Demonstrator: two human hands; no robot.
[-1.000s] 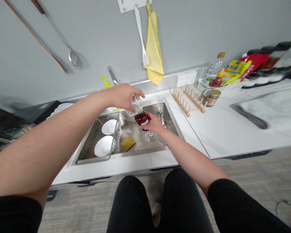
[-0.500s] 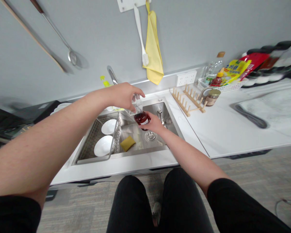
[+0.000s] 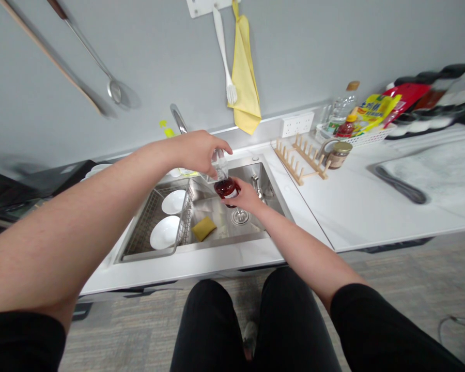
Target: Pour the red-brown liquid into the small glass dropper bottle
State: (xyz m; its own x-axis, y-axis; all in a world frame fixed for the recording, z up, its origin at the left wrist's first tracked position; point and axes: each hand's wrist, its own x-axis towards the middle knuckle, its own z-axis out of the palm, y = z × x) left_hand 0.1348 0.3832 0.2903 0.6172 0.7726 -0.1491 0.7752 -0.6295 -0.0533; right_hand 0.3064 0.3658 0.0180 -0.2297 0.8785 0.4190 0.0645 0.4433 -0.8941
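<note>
The person's left hand was closed around the clear upper part of a bottle, its fingers wrapped together from above; the right hand was clamped on the bottle's lower end, which held dark red liquid and showed a white label; I could not tell whether the clear part was a separate piece. The bottle stood slightly tilted between both hands, above the far side of a stainless steel sink; a wire dish rack filled the sink's left half, with two white plates upright in it; a yellow sponge lay just right of the rack, and a drain strainer sat near the right hand; a curved faucet rose beyond the far left rim. To the right, on a white countertop, stood a wooden plate rack and a glass jar; beyond them, a white basket held a clear bottle with a tan cap and a small sauce bottle; a yellow cloth and a white brush hung on the far wall.
</note>
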